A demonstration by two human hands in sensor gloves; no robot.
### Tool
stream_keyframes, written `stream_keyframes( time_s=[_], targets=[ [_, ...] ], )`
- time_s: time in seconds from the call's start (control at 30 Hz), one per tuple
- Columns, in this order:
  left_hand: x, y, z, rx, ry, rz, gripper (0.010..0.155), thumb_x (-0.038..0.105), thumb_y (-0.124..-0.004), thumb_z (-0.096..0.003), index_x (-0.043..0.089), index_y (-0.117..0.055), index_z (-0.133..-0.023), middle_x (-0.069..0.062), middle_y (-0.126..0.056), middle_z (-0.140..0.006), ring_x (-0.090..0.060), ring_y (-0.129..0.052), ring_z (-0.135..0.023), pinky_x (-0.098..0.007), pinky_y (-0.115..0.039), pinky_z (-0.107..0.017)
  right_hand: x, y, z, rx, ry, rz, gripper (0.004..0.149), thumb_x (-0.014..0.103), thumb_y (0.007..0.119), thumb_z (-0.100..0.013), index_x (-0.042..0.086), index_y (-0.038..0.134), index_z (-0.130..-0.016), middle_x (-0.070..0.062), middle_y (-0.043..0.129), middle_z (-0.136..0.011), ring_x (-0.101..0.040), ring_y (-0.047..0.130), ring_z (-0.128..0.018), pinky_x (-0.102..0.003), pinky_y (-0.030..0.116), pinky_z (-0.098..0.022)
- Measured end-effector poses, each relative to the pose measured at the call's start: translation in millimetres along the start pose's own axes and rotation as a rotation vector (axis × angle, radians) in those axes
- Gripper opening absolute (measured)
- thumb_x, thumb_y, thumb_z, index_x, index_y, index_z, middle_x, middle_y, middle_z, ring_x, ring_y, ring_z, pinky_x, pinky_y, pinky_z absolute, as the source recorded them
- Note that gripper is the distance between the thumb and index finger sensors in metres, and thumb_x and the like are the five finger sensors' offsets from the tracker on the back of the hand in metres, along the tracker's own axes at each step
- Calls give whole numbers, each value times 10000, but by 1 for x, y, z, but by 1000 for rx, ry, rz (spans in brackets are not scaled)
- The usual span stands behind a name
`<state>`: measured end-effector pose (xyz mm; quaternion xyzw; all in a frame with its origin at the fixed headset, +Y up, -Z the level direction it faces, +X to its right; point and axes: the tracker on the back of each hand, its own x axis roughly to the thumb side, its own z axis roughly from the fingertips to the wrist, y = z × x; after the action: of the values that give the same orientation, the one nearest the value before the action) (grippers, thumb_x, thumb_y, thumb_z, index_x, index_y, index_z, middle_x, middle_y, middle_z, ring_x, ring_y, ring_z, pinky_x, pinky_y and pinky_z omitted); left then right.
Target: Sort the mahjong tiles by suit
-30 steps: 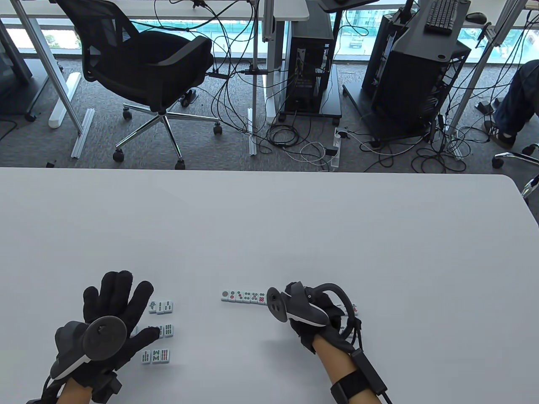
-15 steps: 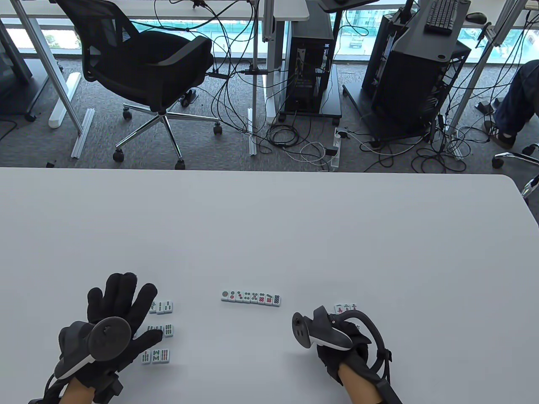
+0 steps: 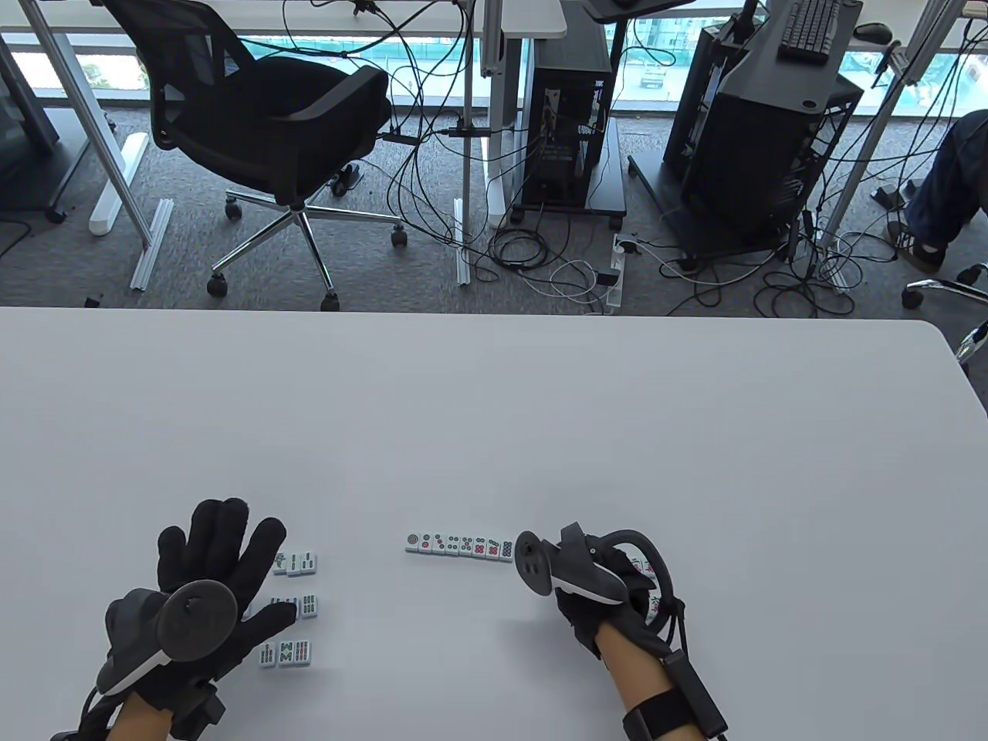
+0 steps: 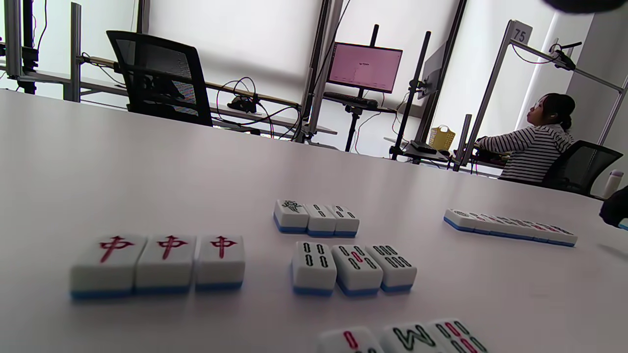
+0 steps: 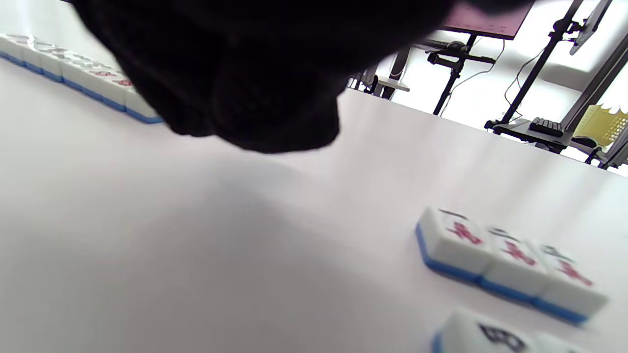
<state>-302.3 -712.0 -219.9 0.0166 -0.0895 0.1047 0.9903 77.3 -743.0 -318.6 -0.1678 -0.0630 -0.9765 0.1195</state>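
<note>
Just left of your right hand [image 3: 610, 598], grip state indeterminate, the dot-suit row [image 3: 459, 545] risks displacement if your knuckles brush it.

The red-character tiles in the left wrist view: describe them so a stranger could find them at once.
On the white table, look at the near left, left of the three short rows of bamboo tiles. There three tiles lie face up, side by side and touching. Each bears the same single red character, while their neighbours show green and black sticks.

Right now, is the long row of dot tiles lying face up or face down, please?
Face up: the long row of dot tiles shows its coloured circle markings from above, blue backs against the table.
</note>
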Motion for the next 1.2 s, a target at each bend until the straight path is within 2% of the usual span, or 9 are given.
stream_keyframes(
  time_s=[0.1, 0.27, 0.6, 0.73, 0.9, 1.0, 1.2],
  targets=[
    [0, 0, 0, -1, 1, 2, 885, 761, -601, -355, 432, -209, -1077, 137, 97, -1105, -188, 95, -1106, -595, -15, -766, 14, -2, -13, -44, -20, 23, 576, 328, 870, -347, 63, 772, -849, -19, 978, -369, -76, 876, -71, -261, 815, -44],
    [-1, 1, 0, 5, 0, 7, 884, 761, -601, -355, 433, -209, -1076, 138, 99, -1104, -187, 95, -1106, -595, -15, -765, 31, 4, -29, 12, -34, 53, 566, 326, 869, -352, 58, 779, -842, -21, 978, -377, -79, 879, -76, -262, 817, -47],
    [-1, 1, 0, 7, -4, 7, 885, 761, -601, -354, 433, -209, -1077, 138, 98, -1104, -187, 95, -1106, -595, -15, -765, 35, 11, -37, 14, -31, 31, 552, 325, 857, -364, 69, 779, -846, -21, 975, -394, -81, 883, -85, -263, 820, -53],
    [-1, 1, 1, 6, -5, 6, 884, 761, -601, -354, 433, -210, -1076, 137, 97, -1105, -188, 94, -1106, -596, -15, -765, 32, 10, -33, 0, -31, 67, 590, 335, 830, -380, 96, 711, -906, -24, 974, -429, -86, 894, -113, -264, 828, -73],
    [-1, 0, 1, 1, -6, 5, 885, 761, -601, -355, 431, -209, -1077, 137, 98, -1104, -188, 95, -1106, -595, -16, -766, 5, -10, -18, -15, -1, 40, 610, 352, 822, -381, 104, 695, -923, -27, 978, -444, -93, 903, -128, -269, 833, -87],
    [-1, 0, 1, -1, -5, 5, 885, 761, -601, -355, 432, -208, -1076, 136, 97, -1104, -188, 94, -1106, -595, -17, -766, -23, -17, -8, 22, 80, 73, 601, 348, 822, -383, 118, 700, -925, -37, 979, -459, -106, 908, -142, -279, 834, -101],
    [-3, 1, 1, 6, 6, 18, 883, 759, -602, -356, 432, -209, -1076, 137, 99, -1103, -188, 97, -1105, -595, -15, -765, -70, -2, 7, 165, 167, 107, 584, 346, 827, -381, 143, 717, -918, -26, 981, -442, -92, 903, -125, -266, 831, -85]
  ],
)
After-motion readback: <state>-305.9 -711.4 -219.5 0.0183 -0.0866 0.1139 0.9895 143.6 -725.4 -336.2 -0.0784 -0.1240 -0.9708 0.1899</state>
